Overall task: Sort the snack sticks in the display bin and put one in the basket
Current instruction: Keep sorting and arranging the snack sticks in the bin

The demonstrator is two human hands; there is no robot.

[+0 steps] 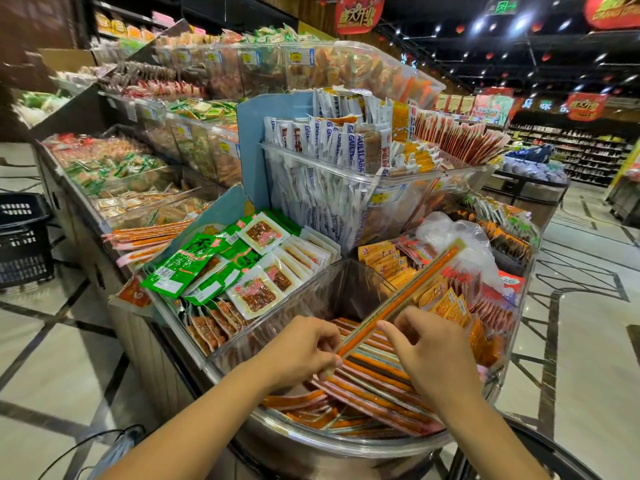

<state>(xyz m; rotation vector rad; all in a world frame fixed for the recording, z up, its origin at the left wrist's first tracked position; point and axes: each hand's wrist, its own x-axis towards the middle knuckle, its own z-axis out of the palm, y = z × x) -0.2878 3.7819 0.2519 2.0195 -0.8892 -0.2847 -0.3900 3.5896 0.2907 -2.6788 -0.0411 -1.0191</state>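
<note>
1. Head view, position of the task item. One snack stick (pixel 408 293) is held raised above the display bin (pixel 313 301). Its near end is kept low between the hands. Its far end is tilted up and away to the right, over the orange packets (pixel 391 263).

2. Head view, remaining stock. The other snack sticks (pixel 375 381) are laid flat in the bin, mostly side by side. A few near the front rim are seen lying crosswise, so the sorting is judged unfinished.

3. Head view, reason for the hold. The stick is long and thin. It is judged to be supported at two points so that it is kept straight while it is separated from the pile, either for re-laying or for selection.

4. Head view, left hand (pixel 301 348). The near end of the stick is pinched in a narrow grip between thumb and curled fingers. The back of the hand is turned upward, and the forearm is brought in from the lower left.

5. Head view, right hand (pixel 431 344). A narrow grip is closed on the stick a little further along, at the fingertips. The remaining fingers are curled, and the forearm is brought in from the lower right.

6. Head view, destination. A black basket (pixel 20 237) is set on the floor (pixel 69 358) at the far left, well apart from the bin. Its inside cannot be seen.

7. Head view, adjacent stock. Green packets (pixel 194 268) are stacked in the compartment just left of the bin and are not touched.
</note>
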